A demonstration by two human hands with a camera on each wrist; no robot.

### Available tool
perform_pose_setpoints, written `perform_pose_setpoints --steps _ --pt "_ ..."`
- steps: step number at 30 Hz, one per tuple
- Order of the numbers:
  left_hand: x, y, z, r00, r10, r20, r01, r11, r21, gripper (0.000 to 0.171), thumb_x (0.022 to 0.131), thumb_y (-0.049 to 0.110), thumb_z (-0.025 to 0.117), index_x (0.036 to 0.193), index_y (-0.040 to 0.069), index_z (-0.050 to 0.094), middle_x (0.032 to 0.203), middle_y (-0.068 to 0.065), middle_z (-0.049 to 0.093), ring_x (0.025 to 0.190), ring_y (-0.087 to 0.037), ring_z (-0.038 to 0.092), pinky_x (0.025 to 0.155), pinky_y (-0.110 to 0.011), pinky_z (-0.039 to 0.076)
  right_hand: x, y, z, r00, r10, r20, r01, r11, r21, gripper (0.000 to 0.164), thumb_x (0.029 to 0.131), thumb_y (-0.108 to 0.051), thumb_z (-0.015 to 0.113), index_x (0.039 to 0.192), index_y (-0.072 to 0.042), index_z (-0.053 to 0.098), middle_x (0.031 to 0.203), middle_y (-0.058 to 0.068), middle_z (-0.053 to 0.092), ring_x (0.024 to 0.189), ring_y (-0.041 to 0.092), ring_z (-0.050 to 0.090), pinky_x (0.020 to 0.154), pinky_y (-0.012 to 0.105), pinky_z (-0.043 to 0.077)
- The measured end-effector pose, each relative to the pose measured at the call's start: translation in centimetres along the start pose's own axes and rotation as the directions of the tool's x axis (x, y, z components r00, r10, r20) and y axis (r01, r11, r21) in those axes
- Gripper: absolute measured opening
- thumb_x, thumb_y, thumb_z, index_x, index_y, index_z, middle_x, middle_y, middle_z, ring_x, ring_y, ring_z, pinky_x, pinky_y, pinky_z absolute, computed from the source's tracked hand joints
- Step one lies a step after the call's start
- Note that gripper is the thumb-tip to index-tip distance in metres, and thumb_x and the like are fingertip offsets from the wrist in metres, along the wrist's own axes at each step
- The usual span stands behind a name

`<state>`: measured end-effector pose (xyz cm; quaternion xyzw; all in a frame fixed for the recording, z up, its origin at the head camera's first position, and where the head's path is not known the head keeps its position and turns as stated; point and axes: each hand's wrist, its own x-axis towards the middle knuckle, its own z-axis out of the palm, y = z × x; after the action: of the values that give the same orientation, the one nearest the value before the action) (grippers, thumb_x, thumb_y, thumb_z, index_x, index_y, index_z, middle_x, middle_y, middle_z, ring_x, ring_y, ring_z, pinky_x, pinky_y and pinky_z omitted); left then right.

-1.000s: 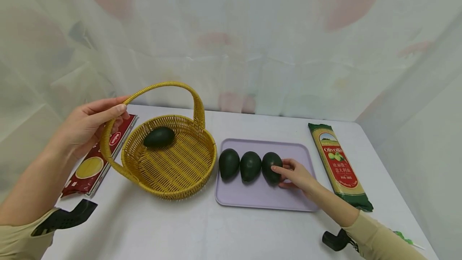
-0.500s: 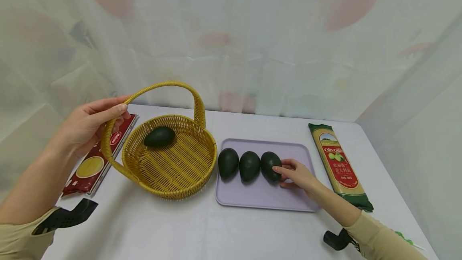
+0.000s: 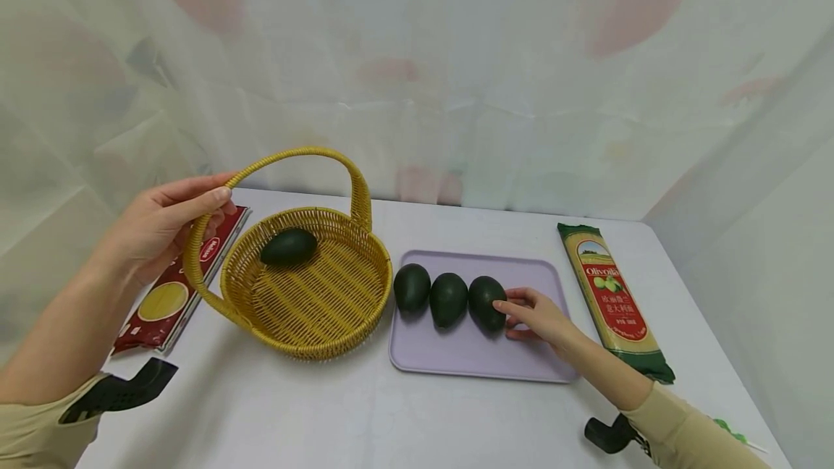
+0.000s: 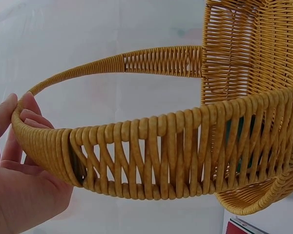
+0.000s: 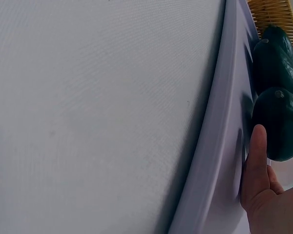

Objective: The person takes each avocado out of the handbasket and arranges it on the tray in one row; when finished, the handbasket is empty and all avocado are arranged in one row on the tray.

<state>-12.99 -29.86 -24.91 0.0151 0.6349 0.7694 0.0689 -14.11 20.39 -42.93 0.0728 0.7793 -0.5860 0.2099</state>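
The left hand (image 3: 163, 223) pinches the handle (image 3: 306, 152) of the yellow basket (image 3: 326, 310) between thumb and fingers, maybe because the tall loop is easy to hold and helps make it steady. 1 loose avocado (image 3: 289, 247) lies inside, by the far left wall. The right hand (image 3: 537, 317) pinches the right avocado (image 3: 483, 302) from its right side, perhaps so it won't roll. It sits on the purple tray (image 3: 482, 360), in a row of 3 with the middle avocado (image 3: 448, 301) and the left avocado (image 3: 411, 288).
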Motion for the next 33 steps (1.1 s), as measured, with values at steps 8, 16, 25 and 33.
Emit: perform_pose_setpoints --steps 8,16,25,33 --pt "0.0 0.0 0.0 1.0 -0.008 -0.011 0.008 1.0 0.012 0.025 0.098 0.008 0.058 0.114 0.017 0.075 0.088 -0.004 0.069 0.075 -0.014 0.057 0.064 -0.02 0.052 0.2 0.1 -0.4 1.0 0.002 -0.008 -0.003 1.0 -0.012 0.069 0.086 -0.046 0.073 0.135 -0.005 0.047 0.116 0.009 0.055 0.088 0.015 0.059 0.074 0.03 0.057" --pt "0.0 0.0 -0.1 0.999 -0.028 -0.016 0.028 1.0 -0.005 0.025 0.098 0.009 0.058 0.114 0.017 0.075 0.09 -0.004 0.07 0.078 -0.014 0.059 0.067 -0.02 0.053 -0.1 -1.3 -0.9 0.978 -0.174 -0.115 0.171 0.984 -0.04 0.041 0.094 -0.029 0.066 0.118 0.003 0.058 0.11 0.013 0.059 0.097 0.025 0.058 0.077 0.031 0.056" --pt "0.0 -0.1 0.0 1.0 -0.013 -0.006 0.013 1.0 0.002 0.024 0.098 0.01 0.058 0.115 0.017 0.074 0.089 -0.004 0.07 0.077 -0.014 0.058 0.066 -0.02 0.052 0.0 -4.8 -0.3 0.958 -0.285 -0.006 0.285 0.958 -0.03 0.035 0.096 -0.024 0.064 0.115 0.005 0.059 0.111 0.02 0.058 0.099 0.028 0.056 0.078 0.03 0.056" --pt "0.0 -0.1 0.4 0.999 0.015 -0.041 -0.012 0.996 0.088 0.023 0.097 0.012 0.06 0.113 0.02 0.075 0.087 -0.002 0.069 0.077 -0.013 0.057 0.067 -0.02 0.052 0.6 -8.1 2.2 0.919 -0.353 0.174 0.363 0.931 -0.031 0.031 0.095 -0.02 0.065 0.117 0.003 0.06 0.114 0.013 0.06 0.103 0.025 0.058 0.086 0.039 0.054"
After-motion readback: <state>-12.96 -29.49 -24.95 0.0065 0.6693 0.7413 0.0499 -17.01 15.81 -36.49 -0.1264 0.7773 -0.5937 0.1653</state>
